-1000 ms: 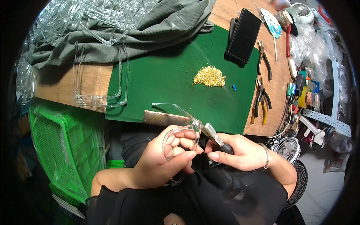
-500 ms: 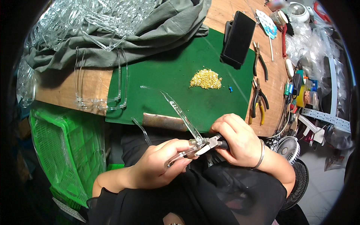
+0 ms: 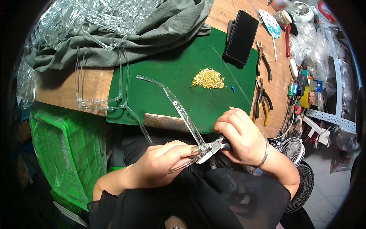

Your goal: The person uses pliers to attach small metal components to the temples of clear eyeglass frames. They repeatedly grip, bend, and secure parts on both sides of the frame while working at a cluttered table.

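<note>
Glasses frame [image 3: 173, 103] gripped in left hand [image 3: 160, 162]; right hand [image 3: 238, 135] clasps pliers [image 3: 211, 147]; green crate [image 3: 66, 152] seemingly empty.

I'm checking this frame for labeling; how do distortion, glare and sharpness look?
Head view: fisheye bends the green mat edges, with black vignette at the corners; the clear glasses and both hands, left hand and right hand, look sharp; the clear frames pile glints.

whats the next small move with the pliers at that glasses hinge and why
Probably a gentle squeeze of the pliers in the right hand. Their tips already sit at the hinge of the clear glasses frame, where the temple arm meets the front, and the left hand steadies the frame just beneath. Whether the tips have closed fully cannot be told.
</note>
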{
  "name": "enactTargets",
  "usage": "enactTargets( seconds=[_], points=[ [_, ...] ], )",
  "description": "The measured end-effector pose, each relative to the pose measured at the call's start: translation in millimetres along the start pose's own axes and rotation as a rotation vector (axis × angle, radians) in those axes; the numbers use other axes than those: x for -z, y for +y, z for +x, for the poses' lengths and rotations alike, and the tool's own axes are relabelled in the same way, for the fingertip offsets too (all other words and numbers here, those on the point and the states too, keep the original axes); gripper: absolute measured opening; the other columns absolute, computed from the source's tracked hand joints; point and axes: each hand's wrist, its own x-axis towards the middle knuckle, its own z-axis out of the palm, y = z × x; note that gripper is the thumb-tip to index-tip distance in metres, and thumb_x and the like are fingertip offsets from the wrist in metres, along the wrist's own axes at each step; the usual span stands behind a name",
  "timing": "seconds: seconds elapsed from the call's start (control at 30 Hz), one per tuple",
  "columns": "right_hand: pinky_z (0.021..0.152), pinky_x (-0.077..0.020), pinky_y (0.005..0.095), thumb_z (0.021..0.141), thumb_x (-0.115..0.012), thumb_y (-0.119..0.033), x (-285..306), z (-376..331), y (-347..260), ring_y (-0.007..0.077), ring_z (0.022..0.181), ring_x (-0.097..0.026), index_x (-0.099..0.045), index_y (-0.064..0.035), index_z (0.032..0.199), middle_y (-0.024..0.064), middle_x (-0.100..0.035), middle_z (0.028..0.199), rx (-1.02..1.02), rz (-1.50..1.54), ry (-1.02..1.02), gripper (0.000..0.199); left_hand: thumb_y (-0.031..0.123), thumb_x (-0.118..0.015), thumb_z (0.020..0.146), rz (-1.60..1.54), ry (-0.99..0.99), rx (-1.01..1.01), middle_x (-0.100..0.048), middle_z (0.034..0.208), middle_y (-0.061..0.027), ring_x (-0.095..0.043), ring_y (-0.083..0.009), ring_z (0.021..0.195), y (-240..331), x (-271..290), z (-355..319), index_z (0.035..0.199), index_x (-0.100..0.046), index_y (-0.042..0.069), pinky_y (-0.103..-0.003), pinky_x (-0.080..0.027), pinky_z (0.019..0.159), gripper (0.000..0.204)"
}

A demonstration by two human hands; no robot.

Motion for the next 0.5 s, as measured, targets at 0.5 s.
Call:
enactTargets(
  seconds=[0.5],
  points=[
    [0.062, -0.0394, 0.0325, 0.06, -0.055, -0.005, -12.1, -7.5, 11.4, 0.023, 0.063, -0.046, -0.048, -0.0044, 0.072, 0.0067, -0.043, 0.066, -0.01, -0.188, -0.003, 0.014, -0.012, -0.055, 0.069, 0.14, 0.051, 0.003, -0.06, 0.092, -0.0144, -0.062, -0.0282, 0.081, -7.5, -10.8, -3.9, 0.106, -0.056, -0.001, -0.032, -0.051, 0.069, 0.04]
  ],
)
